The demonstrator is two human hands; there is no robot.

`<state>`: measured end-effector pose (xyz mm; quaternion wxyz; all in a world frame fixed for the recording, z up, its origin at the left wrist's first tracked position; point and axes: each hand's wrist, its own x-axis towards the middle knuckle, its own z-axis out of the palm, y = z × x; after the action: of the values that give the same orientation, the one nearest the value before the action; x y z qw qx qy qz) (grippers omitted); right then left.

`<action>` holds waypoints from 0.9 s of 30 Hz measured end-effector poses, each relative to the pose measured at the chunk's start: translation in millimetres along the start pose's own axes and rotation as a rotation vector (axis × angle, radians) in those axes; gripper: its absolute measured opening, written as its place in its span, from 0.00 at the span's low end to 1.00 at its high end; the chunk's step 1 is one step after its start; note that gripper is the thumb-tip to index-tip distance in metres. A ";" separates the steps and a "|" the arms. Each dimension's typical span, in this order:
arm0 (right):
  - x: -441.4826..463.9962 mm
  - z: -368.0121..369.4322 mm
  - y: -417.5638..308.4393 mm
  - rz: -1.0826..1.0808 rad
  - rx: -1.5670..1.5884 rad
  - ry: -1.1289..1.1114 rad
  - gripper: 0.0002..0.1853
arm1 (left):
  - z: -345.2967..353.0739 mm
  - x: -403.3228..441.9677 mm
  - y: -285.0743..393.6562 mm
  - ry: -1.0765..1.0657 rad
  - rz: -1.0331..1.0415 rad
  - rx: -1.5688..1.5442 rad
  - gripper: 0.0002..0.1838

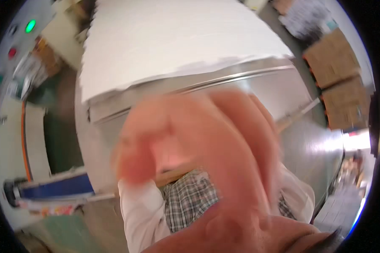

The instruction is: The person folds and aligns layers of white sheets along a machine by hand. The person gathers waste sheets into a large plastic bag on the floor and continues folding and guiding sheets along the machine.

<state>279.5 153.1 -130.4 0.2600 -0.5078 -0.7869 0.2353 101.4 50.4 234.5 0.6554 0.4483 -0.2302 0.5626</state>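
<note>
Close to the camera, blurred skin fills the middle of the head view. My left hand [150, 122] rises from the white sleeve at the left, bent over toward the right and smeared by motion. What seems to be my right hand [264, 130] overlaps it on the right, above the other white sleeve. Where one hand ends and the other begins cannot be made out. Both are raised between the camera and a table covered with white sheet material [177, 38]. No held object shows; the fingertips are hidden or blurred.
A metal rail [240, 74] runs along the table's near edge. Cardboard boxes [333, 59] are stacked at the right. To the left stands a pale machine panel with a green light [31, 26] and red buttons. A blue panel [59, 185] lies at lower left.
</note>
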 end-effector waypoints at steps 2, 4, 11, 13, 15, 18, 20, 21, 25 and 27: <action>1.6 -7.6 -10.3 -0.011 0.096 0.052 0.05 | -53.3 -35.0 11.1 0.238 0.077 0.388 0.11; 5.2 -1.5 4.2 -0.091 0.114 -0.024 0.05 | -135.5 -98.5 34.5 0.699 -0.015 0.979 0.12; -1.7 -8.8 5.2 0.219 0.397 -0.146 0.08 | -267.8 -318.5 194.3 1.696 0.238 1.988 0.12; 5.6 -13.7 -1.1 0.357 0.491 -0.203 0.08 | -288.3 -337.6 216.9 1.835 0.212 2.035 0.13; 20.3 -26.2 -2.1 0.565 0.738 -0.226 0.12 | -310.7 -340.2 226.3 1.815 0.180 1.864 0.13; 54.7 -40.7 32.0 0.721 0.846 -0.020 0.16 | -331.6 -326.3 230.7 1.740 0.196 1.696 0.13; 76.2 -46.5 43.2 0.736 0.839 0.022 0.20 | -342.7 -318.7 231.9 1.693 0.231 1.695 0.13; 85.7 -46.9 41.3 0.769 0.738 0.020 0.22 | -346.6 -318.3 233.2 1.693 0.254 1.644 0.13; 91.4 -47.9 39.7 0.781 0.625 -0.019 0.22 | -355.9 -315.2 238.0 1.710 0.192 1.647 0.13; 89.8 -48.5 38.5 0.780 0.649 -0.025 0.22 | -347.4 -318.1 239.2 1.728 0.128 1.538 0.12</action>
<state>305.6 255.4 -102.9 0.2879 -0.6542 -0.4278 0.5533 -277.7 167.3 -114.4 0.1188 0.1824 0.6750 0.7049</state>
